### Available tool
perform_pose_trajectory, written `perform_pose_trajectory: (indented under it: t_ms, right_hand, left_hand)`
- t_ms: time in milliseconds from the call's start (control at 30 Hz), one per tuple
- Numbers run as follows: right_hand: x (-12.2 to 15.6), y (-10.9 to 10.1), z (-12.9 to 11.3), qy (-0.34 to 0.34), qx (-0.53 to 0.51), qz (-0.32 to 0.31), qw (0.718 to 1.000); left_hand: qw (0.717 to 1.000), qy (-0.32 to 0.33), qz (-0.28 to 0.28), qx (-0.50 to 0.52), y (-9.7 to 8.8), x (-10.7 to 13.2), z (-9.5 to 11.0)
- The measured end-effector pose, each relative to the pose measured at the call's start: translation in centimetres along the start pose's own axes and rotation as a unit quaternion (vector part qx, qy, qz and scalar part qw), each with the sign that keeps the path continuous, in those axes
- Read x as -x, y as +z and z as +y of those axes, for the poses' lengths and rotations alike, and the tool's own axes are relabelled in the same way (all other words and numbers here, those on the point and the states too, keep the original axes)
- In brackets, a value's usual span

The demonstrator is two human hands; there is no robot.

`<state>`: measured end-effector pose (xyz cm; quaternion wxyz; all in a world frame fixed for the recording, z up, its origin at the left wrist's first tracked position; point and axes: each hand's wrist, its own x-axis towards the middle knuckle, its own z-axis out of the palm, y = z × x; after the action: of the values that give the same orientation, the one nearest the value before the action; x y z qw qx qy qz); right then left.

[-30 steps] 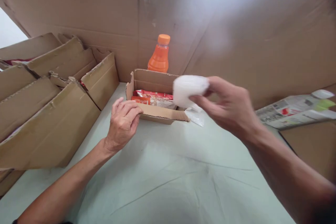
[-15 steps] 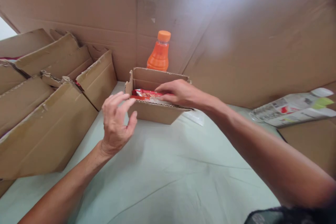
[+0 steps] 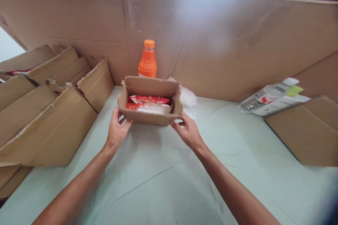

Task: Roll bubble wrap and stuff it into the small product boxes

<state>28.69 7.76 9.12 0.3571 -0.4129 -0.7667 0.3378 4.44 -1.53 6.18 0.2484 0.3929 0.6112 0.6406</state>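
A small open cardboard box point(image 3: 149, 116) sits on the pale green table. Inside it lie a red snack packet point(image 3: 149, 99) and a whitish packet point(image 3: 150, 109). My left hand point(image 3: 117, 130) grips the box's front left corner. My right hand point(image 3: 186, 130) grips its front right corner. An orange drink bottle point(image 3: 147, 60) with an orange cap stands just behind the box. A white plastic packet point(image 3: 188, 96) lies to the right of the box, against the cardboard wall.
A tall cardboard wall point(image 3: 224, 38) closes the back of the table. Several torn cardboard boxes point(image 3: 50, 119) line the left side. A cardboard piece point(image 3: 308, 130) and a stack of paper packages point(image 3: 274, 98) lie at the right.
My right hand brought a white packet over the box, reached into it, then came back out. Both hands now hold the box's front corners. The view has tilted up.
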Motion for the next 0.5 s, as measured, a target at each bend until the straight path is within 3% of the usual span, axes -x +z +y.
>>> perform_pose_trajectory:
  t_ms: [133,233,300,367,433,500]
  right_hand:
    - [10.6,-2.9,-1.5,0.011,0.049,0.037,0.998]
    - [15.9,-2.3,-2.9,0.016,0.060,0.045,0.997]
    - [16.7,-0.6,-3.5,-0.008,0.051,0.032,0.998]
    - [15.9,1.1,-3.8,-0.034,0.036,0.013,0.999]
    - [14.8,1.6,-3.7,-0.047,0.031,0.010,0.998]
    - [14.7,0.7,-3.3,-0.041,0.045,0.035,0.998]
  left_hand:
    - [0.995,-0.083,-0.050,-0.008,-2.9,10.4,1.0]
    - [0.990,-0.129,-0.012,-0.047,-6.5,15.8,1.7]
    - [0.989,-0.129,0.032,-0.058,-8.5,16.4,2.0]
    - [0.990,-0.112,0.058,-0.057,-9.3,15.4,2.4]
    - [0.993,-0.092,0.057,-0.048,-8.8,14.2,2.8]
    - [0.995,-0.081,0.031,-0.042,-7.2,13.8,3.2]
